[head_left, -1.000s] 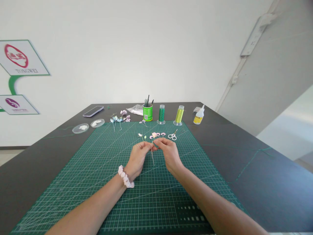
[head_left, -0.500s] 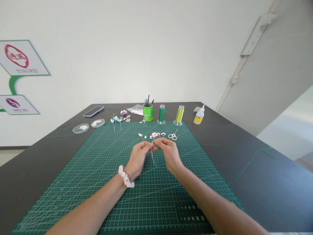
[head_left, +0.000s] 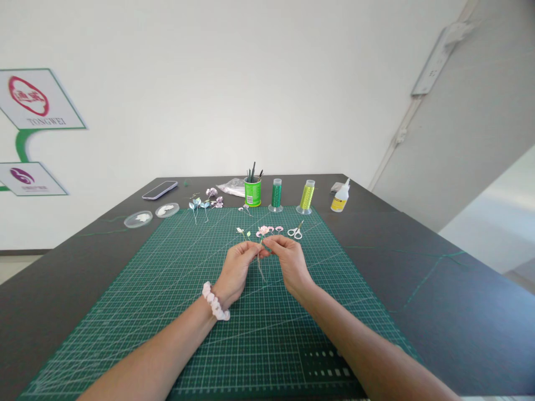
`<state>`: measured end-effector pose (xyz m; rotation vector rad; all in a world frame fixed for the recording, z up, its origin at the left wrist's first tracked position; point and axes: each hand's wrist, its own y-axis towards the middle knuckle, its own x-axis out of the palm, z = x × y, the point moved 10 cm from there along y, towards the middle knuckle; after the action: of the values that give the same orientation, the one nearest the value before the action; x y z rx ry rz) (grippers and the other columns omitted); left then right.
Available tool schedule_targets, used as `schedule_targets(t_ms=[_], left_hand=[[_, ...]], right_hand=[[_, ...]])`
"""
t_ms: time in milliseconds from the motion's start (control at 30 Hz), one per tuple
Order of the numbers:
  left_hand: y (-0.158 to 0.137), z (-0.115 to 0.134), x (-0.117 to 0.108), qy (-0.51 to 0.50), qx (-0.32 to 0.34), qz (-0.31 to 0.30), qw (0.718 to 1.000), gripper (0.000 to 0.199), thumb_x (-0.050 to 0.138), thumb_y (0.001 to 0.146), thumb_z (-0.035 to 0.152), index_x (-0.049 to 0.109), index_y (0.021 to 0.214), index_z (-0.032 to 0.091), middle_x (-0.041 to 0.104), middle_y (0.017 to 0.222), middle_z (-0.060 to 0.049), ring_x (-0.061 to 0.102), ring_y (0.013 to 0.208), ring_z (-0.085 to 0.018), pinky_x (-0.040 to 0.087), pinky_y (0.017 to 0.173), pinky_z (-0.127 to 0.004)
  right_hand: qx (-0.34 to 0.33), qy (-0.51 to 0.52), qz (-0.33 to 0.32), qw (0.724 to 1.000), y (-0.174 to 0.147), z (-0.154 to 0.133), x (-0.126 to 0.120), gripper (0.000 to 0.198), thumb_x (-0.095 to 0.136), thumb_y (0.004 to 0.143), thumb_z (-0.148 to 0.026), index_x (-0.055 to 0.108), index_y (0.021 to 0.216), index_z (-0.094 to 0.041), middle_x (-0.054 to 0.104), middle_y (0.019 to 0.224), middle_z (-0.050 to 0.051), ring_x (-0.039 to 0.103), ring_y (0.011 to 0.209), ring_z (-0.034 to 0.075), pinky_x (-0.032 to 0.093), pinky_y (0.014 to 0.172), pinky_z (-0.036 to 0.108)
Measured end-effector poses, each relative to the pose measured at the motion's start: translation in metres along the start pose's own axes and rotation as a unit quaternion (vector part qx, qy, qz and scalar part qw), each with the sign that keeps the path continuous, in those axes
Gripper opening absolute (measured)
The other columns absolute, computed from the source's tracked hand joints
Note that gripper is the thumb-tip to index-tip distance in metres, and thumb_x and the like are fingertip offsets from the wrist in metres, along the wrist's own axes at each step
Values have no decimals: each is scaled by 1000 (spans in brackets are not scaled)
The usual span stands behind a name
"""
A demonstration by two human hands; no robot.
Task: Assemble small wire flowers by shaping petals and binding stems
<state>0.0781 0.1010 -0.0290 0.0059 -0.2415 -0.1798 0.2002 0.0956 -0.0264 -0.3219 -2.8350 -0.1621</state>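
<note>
Over the green cutting mat [head_left: 175, 312], my two hands meet with their fingertips close together. My left hand [head_left: 237, 266], a pale scrunchie [head_left: 215, 301] at its wrist, pinches the stem of a small pink artificial flower [head_left: 263, 230]. Its thin stem [head_left: 261, 270] hangs below the fingers. My right hand [head_left: 289, 260] is closed in a pinch at the same stem, just under the bloom; the fingertips partly hide it. Behind them lie pink petal pieces on wires [head_left: 279, 229], a white bud [head_left: 239, 230] and a small green leaf [head_left: 248, 234].
White-handled scissors [head_left: 295, 231] lie right of the flower pieces. Farther back stand a green can of tools [head_left: 252, 192], green thread [head_left: 276, 195], yellow-green thread [head_left: 307, 196] and a glue bottle [head_left: 340, 197]. Blue flowers [head_left: 204, 205], shallow dishes [head_left: 137, 219] and a phone [head_left: 160, 190] are at left.
Almost nothing differs. The pink flower has turned or shifted very slightly between my fingertips; both hands stay in the same place.
</note>
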Motion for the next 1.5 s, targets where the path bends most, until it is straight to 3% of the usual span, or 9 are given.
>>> schedule_targets(t_ms=[1500], left_hand=[[2,-3,7,-30,1,-37,999,15,67,74,28,70,67,15,69,69,-4,59,71,-16,44,81,-30]], right_hand=[[4,1,-8,1000,-1,-3,2,16,71,61,-32,67,53,-19,61,55,-1,49,58,14,41,67,32]])
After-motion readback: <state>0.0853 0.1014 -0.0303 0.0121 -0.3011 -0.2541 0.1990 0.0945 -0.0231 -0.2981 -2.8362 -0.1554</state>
